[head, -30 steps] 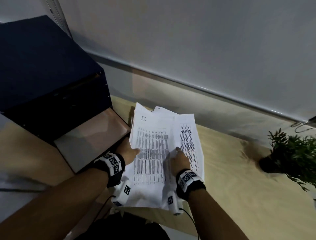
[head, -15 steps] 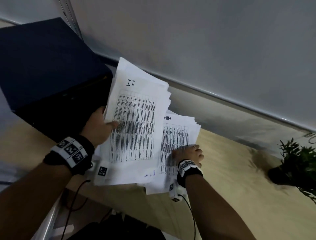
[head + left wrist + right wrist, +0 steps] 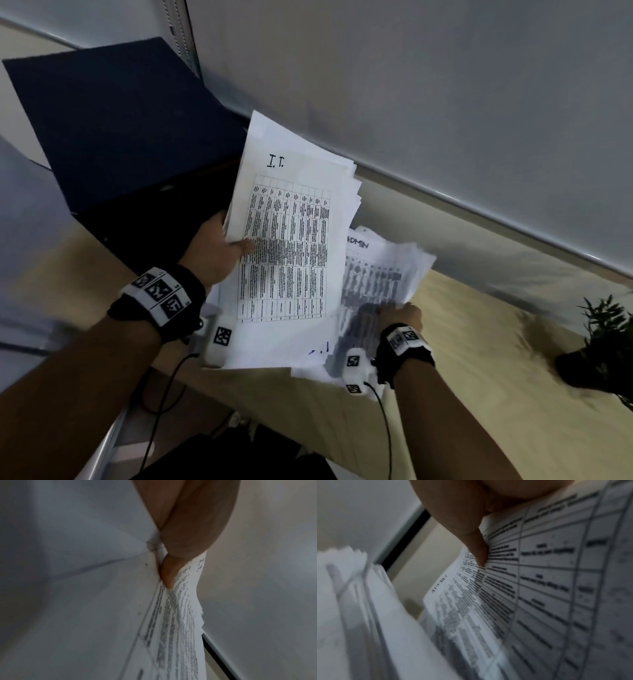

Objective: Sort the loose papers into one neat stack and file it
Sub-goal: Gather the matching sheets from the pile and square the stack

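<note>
The left hand [image 3: 214, 251] grips a raised bundle of printed sheets headed "I.T." [image 3: 291, 240] by its edge at 9 o'clock, thumb [image 3: 167, 574] pressed on the top page and the other fingers hidden behind. The right hand [image 3: 399, 317] pinches a second bundle headed "ADMIN" [image 3: 380, 274], which lies lower, at 4 o'clock from the first; whether its underside touches the light wooden table [image 3: 479, 359] cannot be told. So the papers are split in two, one bundle in each grip, not yet one stack.

The likeliest trouble, in my judgement, is slippage. Both bundles are thin, smooth office paper, held at one edge only, and their free corners at 1 o'clock already fan out in uneven steps. A loosened thumb or a quick tilt could let the inner sheets slide out and scatter over the table. Bringing the two bundles together off-square would crease corners, and misaligned edges may catch on the way into a file. The limp sheets also sag and curl away from each hold, which makes squaring them harder.

A dark navy box file with a matte, cloth-like lid [image 3: 113, 120] sits at 10 o'clock, against the grey wall. A small potted plant with spiky green leaves [image 3: 603, 346] stands well apart at 3 o'clock.
</note>
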`<state>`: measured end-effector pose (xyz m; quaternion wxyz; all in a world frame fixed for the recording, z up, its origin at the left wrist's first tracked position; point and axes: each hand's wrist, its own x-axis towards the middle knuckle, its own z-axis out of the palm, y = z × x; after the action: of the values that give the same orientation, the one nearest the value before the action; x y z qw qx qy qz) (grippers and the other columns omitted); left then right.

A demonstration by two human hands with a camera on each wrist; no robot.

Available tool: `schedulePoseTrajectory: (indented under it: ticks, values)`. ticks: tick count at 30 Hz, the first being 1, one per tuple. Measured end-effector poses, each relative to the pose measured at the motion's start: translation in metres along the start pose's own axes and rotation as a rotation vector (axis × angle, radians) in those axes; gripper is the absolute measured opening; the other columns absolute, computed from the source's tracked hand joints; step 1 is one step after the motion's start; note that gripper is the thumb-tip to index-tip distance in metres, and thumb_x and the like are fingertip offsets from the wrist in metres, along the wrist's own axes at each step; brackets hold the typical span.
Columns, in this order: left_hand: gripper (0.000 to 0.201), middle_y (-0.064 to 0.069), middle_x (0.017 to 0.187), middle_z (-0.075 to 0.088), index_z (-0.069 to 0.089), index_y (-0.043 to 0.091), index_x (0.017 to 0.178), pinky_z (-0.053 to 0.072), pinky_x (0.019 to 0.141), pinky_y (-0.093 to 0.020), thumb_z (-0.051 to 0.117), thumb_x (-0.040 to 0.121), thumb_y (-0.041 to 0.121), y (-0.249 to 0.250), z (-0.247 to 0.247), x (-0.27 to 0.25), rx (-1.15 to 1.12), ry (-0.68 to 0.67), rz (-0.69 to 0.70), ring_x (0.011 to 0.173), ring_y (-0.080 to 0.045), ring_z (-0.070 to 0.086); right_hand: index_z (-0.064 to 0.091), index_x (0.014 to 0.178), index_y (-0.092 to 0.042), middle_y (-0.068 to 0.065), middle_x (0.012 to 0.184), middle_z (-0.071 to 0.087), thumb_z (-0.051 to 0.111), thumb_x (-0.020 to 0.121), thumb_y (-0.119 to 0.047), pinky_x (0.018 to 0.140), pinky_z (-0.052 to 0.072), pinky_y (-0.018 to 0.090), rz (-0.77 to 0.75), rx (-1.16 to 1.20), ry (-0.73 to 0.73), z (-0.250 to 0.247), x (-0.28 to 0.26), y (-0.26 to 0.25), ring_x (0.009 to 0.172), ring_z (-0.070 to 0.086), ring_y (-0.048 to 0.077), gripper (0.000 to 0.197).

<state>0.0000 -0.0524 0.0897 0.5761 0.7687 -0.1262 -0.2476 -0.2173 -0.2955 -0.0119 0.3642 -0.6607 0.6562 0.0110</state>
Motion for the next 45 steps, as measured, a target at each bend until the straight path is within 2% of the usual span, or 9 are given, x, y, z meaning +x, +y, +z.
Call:
schedulePoseTrajectory:
  ticks: [5,11,21,24,27,31,34,41,45]
  values:
    - [0.058,0.018,0.123,0.065,0.057,0.039,0.124,0.044,0.106,-0.045,0.082,0.072,0.035,-0.022,0.014,-0.003,0.147,-0.061,-0.019,0.115,-0.012,0.061,0.064,0.1,-0.003,0.027,0.096,0.068,0.067,0.082,-0.015,0.07,0.05,0.04,-0.241,0.046,0.292,-0.083,-0.016,0.006,0.089,0.063,0.046,0.023]
    - [0.06,0.002,0.122,0.064,0.055,0.012,0.129,0.043,0.102,-0.034,0.074,0.076,-0.008,-0.035,0.061,-0.008,0.115,-0.131,-0.014,0.112,-0.019,0.061,0.065,0.087,0.003,0.02,0.072,0.061,0.075,0.078,-0.017,0.057,0.039,0.029,-0.444,0.19,0.506,-0.193,-0.057,-0.017,0.058,0.055,0.029,0.024]
    - [0.066,0.014,0.133,0.058,0.048,0.029,0.135,0.042,0.107,-0.04,0.075,0.077,0.044,-0.114,0.123,-0.002,0.185,-0.353,-0.127,0.12,-0.011,0.056,0.062,0.1,-0.006,0.012,0.07,0.068,0.079,0.078,-0.014,0.038,0.048,0.021,-0.206,0.458,0.093,-0.125,-0.034,0.019,0.04,0.06,0.011,0.029]
    - [0.089,0.003,0.137,0.049,0.042,0.014,0.141,0.035,0.111,-0.041,0.047,0.076,0.073,-0.088,0.124,-0.012,0.242,-0.303,-0.281,0.132,-0.023,0.046,0.04,0.134,-0.012,0.013,0.095,0.07,0.074,0.084,-0.019,0.062,0.051,0.026,-0.106,0.341,-0.027,-0.067,-0.021,0.042,0.077,0.069,0.021,0.061]
    - [0.072,0.005,0.132,0.045,0.043,0.012,0.142,0.029,0.115,-0.04,0.039,0.09,0.063,-0.083,0.124,-0.012,0.173,-0.27,-0.337,0.136,-0.022,0.04,0.032,0.146,-0.009,0.017,0.125,0.064,0.062,0.083,-0.032,0.095,0.051,0.038,-0.121,0.066,-0.058,-0.031,-0.002,0.062,0.112,0.062,0.034,0.074]
    - [0.102,-0.004,0.156,0.032,0.022,0.013,0.152,0.029,0.115,-0.034,0.044,0.076,0.078,-0.095,0.137,-0.009,0.451,-0.286,-0.355,0.143,-0.026,0.033,0.052,0.111,-0.015,0.007,0.103,0.065,0.051,0.083,-0.02,0.081,0.053,0.037,-0.273,-0.125,-0.096,-0.011,0.007,0.065,0.093,0.064,0.028,0.029]
    - [0.091,-0.006,0.155,0.037,0.029,0.007,0.148,0.031,0.111,-0.029,0.05,0.084,0.069,-0.094,0.143,-0.001,0.434,-0.293,-0.386,0.141,-0.026,0.038,0.053,0.128,-0.006,0.01,0.112,0.065,0.046,0.086,-0.015,0.084,0.054,0.035,-0.292,0.011,0.008,-0.01,0.018,0.069,0.098,0.063,0.03,0.043]
    - [0.085,-0.015,0.152,0.038,0.026,0.003,0.15,0.04,0.107,-0.037,0.07,0.086,0.038,-0.087,0.151,0.005,0.467,-0.162,-0.417,0.136,-0.033,0.042,0.036,0.135,-0.033,-0.006,0.127,0.05,0.066,0.072,-0.025,0.1,0.047,0.04,-0.326,0.078,-0.184,0.005,0.018,0.071,0.122,0.056,0.031,0.07]
    - [0.052,-0.007,0.131,0.061,0.054,0.009,0.132,0.043,0.101,-0.033,0.074,0.085,0.022,-0.083,0.149,0.001,0.338,-0.199,-0.232,0.122,-0.027,0.057,0.026,0.152,-0.008,0.004,0.161,0.023,0.085,0.071,-0.04,0.12,0.024,0.033,-0.253,0.084,-0.122,-0.006,0.014,0.072,0.146,0.028,0.024,0.105]
